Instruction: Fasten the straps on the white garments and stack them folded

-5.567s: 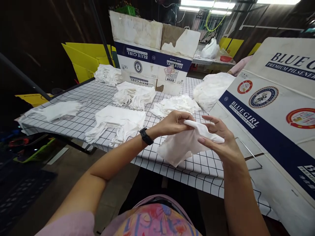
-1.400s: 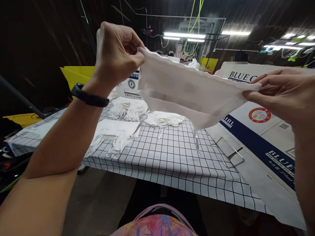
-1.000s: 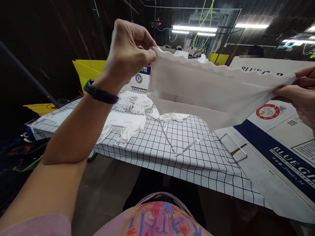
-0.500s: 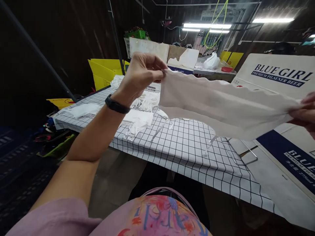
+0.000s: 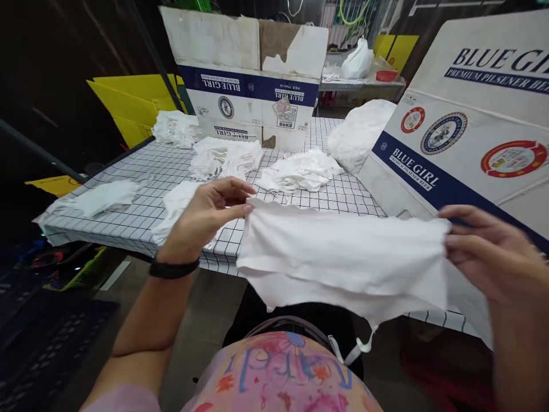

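Observation:
A white garment point(image 5: 343, 257), bra-like with a scalloped edge and thin straps, hangs stretched between my two hands in front of my body. My left hand point(image 5: 210, 214) pinches its left corner between thumb and fingers. At the other end, my right hand point(image 5: 484, 246) grips the right corner. The scalloped edge runs along the top, and a strap with a small fitting point(image 5: 358, 349) dangles from the lower side. Behind it, a pile of similar white pieces point(image 5: 300, 170) lies on the checked tablecloth point(image 5: 234, 229).
A Blue Girl beer carton point(image 5: 257, 86) stands at the back of the table; another carton point(image 5: 446, 126) leans at right. Stacks of white pieces point(image 5: 225, 157), a white heap point(image 5: 360, 134) and a flat white bundle point(image 5: 105, 197) lie around. A dark pole point(image 5: 156, 54) rises at left beside yellow card point(image 5: 124, 109).
Both hands have brought the garment lower and closer to my body. It is less tightly stretched. The view has tilted downward, showing more of the table and cartons.

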`<state>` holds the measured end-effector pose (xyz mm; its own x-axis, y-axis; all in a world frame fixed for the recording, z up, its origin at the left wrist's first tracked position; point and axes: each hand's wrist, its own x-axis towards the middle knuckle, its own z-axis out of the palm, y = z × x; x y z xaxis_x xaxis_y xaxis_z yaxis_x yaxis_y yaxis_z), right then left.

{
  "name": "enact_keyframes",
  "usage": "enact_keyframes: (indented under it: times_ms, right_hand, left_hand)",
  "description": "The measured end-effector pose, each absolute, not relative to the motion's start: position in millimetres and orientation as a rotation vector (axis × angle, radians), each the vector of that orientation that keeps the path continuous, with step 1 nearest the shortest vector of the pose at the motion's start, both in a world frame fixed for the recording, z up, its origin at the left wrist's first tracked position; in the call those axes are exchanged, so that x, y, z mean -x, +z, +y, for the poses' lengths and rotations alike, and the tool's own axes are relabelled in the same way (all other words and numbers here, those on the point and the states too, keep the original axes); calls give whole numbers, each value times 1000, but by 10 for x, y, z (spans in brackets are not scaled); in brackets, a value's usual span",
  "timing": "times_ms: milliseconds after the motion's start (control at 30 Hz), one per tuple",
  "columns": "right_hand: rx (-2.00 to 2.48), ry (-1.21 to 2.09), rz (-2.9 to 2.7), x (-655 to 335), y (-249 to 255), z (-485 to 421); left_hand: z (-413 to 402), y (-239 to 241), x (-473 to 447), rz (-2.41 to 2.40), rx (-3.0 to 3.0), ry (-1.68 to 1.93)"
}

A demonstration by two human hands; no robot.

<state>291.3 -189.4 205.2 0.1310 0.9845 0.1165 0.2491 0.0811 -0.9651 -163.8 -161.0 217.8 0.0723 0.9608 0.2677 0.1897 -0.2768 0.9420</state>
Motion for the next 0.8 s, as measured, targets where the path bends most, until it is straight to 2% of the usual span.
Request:
enact_keyframes:
  times_ms: [100,200,300,500,667,800]
  right_hand:
    - [1496,1219,-1101,-2679,1494,-1274]
    - [1632,1175,-1061,-2554,903,-824]
    - [1761,1020,-1215,-2525,512,-608]
    - [1796,910,-1458,-2625,409,-563]
    - [1657,910,-1379,-2592,386,-369]
    - [1612,756,-1408,-2492,310,-119]
  left_hand:
    - [-1008,1570,1486,1216,-1427,1035]
    - [-496,1024,1290,1334,-1328,788]
    - [-184,679,1155,1255,-1547,719]
    - [175,483,1166,1034,-1870,703]
    - [456,460,1314,1392,-1943,805]
    - [426,494,1297,1684,-2108,534]
